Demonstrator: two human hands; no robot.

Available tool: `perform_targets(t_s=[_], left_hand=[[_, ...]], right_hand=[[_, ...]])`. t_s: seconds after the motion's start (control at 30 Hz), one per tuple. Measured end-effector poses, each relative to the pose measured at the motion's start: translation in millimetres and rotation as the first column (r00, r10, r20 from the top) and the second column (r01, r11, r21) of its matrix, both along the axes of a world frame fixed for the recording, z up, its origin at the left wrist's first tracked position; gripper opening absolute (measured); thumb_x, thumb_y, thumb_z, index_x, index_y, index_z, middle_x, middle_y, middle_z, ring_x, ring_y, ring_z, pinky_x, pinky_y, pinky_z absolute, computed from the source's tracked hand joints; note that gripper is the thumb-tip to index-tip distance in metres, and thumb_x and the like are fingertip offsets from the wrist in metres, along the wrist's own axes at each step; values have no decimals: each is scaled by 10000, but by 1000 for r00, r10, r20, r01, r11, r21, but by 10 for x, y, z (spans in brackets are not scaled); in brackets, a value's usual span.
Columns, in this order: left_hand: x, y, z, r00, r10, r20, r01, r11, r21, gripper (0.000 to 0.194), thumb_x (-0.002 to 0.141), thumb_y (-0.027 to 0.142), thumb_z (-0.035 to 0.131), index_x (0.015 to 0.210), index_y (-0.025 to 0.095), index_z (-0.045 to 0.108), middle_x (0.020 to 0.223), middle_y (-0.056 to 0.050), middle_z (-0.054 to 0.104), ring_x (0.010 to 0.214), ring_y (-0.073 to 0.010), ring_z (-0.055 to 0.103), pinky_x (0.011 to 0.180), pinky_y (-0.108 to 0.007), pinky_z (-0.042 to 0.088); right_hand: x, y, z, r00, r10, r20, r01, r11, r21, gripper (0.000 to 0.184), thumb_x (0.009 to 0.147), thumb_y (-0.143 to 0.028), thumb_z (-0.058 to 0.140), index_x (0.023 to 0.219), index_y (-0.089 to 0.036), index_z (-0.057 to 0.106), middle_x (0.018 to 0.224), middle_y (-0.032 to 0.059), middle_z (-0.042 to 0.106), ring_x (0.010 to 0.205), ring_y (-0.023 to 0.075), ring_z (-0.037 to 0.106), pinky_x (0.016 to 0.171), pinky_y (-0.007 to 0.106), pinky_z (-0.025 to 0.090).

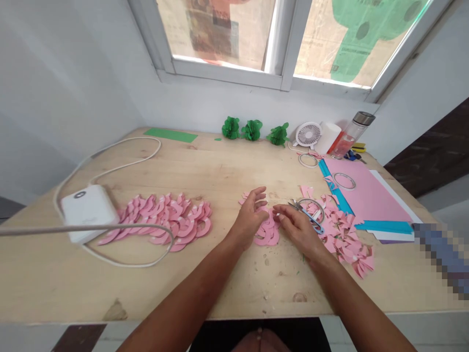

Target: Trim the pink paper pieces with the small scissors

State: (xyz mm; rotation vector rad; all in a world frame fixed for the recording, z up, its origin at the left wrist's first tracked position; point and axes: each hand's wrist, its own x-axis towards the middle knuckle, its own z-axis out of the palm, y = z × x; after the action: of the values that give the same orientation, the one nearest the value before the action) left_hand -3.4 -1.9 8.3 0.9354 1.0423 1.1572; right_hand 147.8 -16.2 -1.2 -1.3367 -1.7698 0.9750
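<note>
On the wooden table, a small stack of curved pink paper cutouts (268, 235) lies between my two hands. My left hand (249, 215) is at its left edge, fingers raised and apart, with nothing visible in them. Over at the right edge, my right hand (296, 226) has its fingers loosely bent and the thumb apart from them, and no held thing shows. Just beyond the right hand lie blue-handled scissors (311, 220) beside a roll of tape (318, 209). A large pile of similar curved pink pieces (172, 217) spreads out to the left.
Pink paper scraps (344, 234) are heaped at right, near pink sheets (370, 195) with blue strips. A white power bank (90, 210) and looping cable sit at left. Green paper ornaments (252, 130), a small fan (308, 134) and a glass bottle (352, 137) line the back.
</note>
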Motion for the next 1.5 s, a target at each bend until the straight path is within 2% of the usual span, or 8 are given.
perform_targets(t_s=[0.33, 0.63, 0.73, 0.97, 1.13, 1.27, 1.5], left_hand=[[4, -14, 18, 1000, 6, 5, -6, 1000, -7, 637, 570, 34, 529, 1167, 248, 471, 1198, -89, 453, 1081, -217, 465, 886, -380, 419], [10, -15, 26, 1000, 13, 12, -12, 1000, -20, 645, 572, 25, 513, 1175, 246, 457, 1200, -87, 448, 1083, -209, 460, 882, -371, 420], [17, -23, 28, 1000, 24, 14, -24, 999, -28, 639, 575, 28, 514, 1173, 247, 462, 1197, -86, 455, 1081, -208, 463, 883, -371, 420], [26, -39, 29, 999, 34, 10, -34, 999, -23, 637, 589, 37, 523, 1183, 257, 462, 1205, -85, 458, 1100, -216, 457, 900, -386, 407], [28, -54, 52, 999, 35, 3, -35, 999, -28, 629, 603, 48, 520, 1195, 251, 451, 1213, -94, 457, 1110, -223, 451, 907, -390, 399], [28, -58, 69, 999, 40, 11, -40, 998, -44, 633, 600, 45, 524, 1194, 251, 453, 1213, -89, 458, 1115, -221, 446, 903, -376, 401], [41, -60, 47, 999, 49, 2, -49, 998, -34, 634, 600, 46, 516, 1195, 254, 450, 1204, -79, 463, 1102, -200, 450, 912, -353, 392]], right_hand=[[-63, -23, 113, 963, -53, -266, 4, 983, -185, 279, 794, -307, 500, 1028, -187, 592, 1069, 84, 633, 940, 193, 610, 839, 355, 462], [4, -16, 53, 985, -27, -168, 4, 991, -135, 287, 816, -288, 478, 1067, -196, 582, 1108, 81, 615, 969, 193, 596, 827, 348, 470], [31, -15, 48, 984, -24, -175, -9, 983, -184, 293, 821, -306, 473, 1073, -201, 579, 1129, 78, 605, 961, 190, 602, 788, 327, 486], [0, -19, 120, 936, -104, -335, -11, 946, -323, 283, 781, -348, 529, 1002, -188, 604, 1048, 83, 631, 952, 198, 612, 725, 293, 496], [-14, -32, 171, 939, -108, -327, -9, 942, -337, 295, 768, -371, 543, 989, -192, 620, 995, 75, 644, 958, 206, 611, 701, 289, 504], [4, -28, 137, 955, -62, -290, -36, 945, -324, 312, 783, -364, 524, 1026, -191, 614, 987, 73, 646, 964, 202, 608, 693, 277, 507], [14, -26, 137, 953, -76, -292, -30, 939, -343, 289, 780, -343, 523, 1015, -201, 613, 962, 66, 644, 984, 205, 596, 687, 278, 517]])
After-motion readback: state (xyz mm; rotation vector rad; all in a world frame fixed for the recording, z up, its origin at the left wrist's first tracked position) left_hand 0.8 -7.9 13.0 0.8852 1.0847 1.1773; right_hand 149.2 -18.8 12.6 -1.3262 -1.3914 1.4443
